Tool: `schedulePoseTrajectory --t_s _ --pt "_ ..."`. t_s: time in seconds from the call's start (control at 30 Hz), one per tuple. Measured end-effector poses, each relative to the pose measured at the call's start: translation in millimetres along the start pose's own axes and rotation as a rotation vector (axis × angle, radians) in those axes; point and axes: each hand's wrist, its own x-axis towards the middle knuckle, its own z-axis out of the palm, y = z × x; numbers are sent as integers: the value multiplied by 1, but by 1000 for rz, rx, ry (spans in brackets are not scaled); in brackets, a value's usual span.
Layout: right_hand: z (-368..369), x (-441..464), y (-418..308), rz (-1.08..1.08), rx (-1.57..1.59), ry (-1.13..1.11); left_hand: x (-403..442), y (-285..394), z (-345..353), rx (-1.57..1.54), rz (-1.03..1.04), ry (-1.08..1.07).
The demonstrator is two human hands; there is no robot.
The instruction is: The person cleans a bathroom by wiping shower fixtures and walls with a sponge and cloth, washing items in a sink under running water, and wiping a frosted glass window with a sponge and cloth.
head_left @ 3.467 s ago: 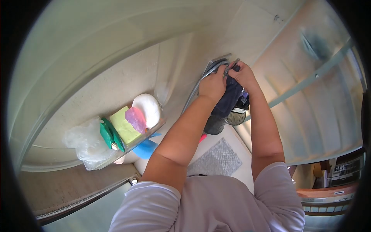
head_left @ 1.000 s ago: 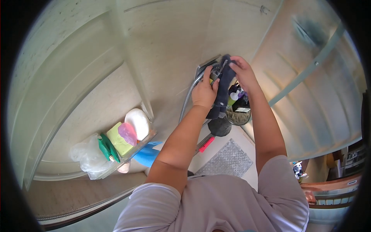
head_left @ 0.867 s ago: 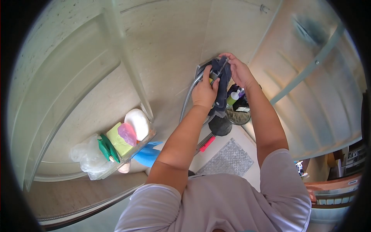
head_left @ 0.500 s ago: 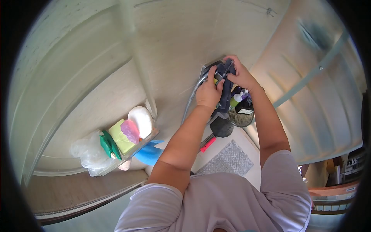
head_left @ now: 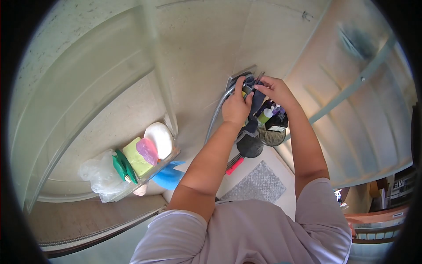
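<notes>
A dark navy cloth point(head_left: 258, 97) hangs by the metal shower fittings on the wall. Its upper edge is pinched by the fingers of my right hand point(head_left: 276, 91). On the cloth's left side, my left hand point(head_left: 236, 108) has its fingers and thumb closed on the dark fabric, close to the fittings; part of that grip is hidden. A silver shower hose point(head_left: 214, 115) curves down just left of my left hand. Below my right hand are bottles, among them a green one with a white cap point(head_left: 265, 115) and a black one with a white label point(head_left: 277, 127).
A clear corner shelf point(head_left: 169, 156) at left carries a white oval item point(head_left: 159, 140), a pink sponge-like item point(head_left: 147, 150), a yellow-green block point(head_left: 137, 159) and a plastic bag point(head_left: 103, 174). Blue item point(head_left: 169, 176) beneath. Grey mat point(head_left: 259, 184) on the floor. Curved glass panel point(head_left: 351, 114) at right.
The upper part of the dark cloth has dropped and bunched, uncovering more of the metal fittings. My right hand has shifted slightly down and right; my left hand has barely moved.
</notes>
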Motion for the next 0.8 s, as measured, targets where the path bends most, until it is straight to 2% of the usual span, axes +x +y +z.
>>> schedulePoseTrajectory --t_s 0.2,0.3,0.4,0.5,0.6,0.67,0.73,0.8 --pt "-5 15 18 -120 72 -77 1 0 -2 -4 -25 -41" --pt "-4 14 17 -65 61 -61 2 1 -3 5 -37 -46" --pt "0 6 13 -102 179 -66 2 3 -6 -7 -50 -72" --pt "9 -6 26 -12 337 144 1 3 -6 4 -23 -52" --pt "24 -27 19 -216 -6 329 2 -4 1 38 95 0" --pt "38 -30 9 -350 -82 398 3 -9 5 39 133 40" --pt "48 -32 -4 -423 -151 471 4 -8 5 26 135 45" --pt "52 -31 -4 -353 -155 496 2 -6 2 -2 98 16"
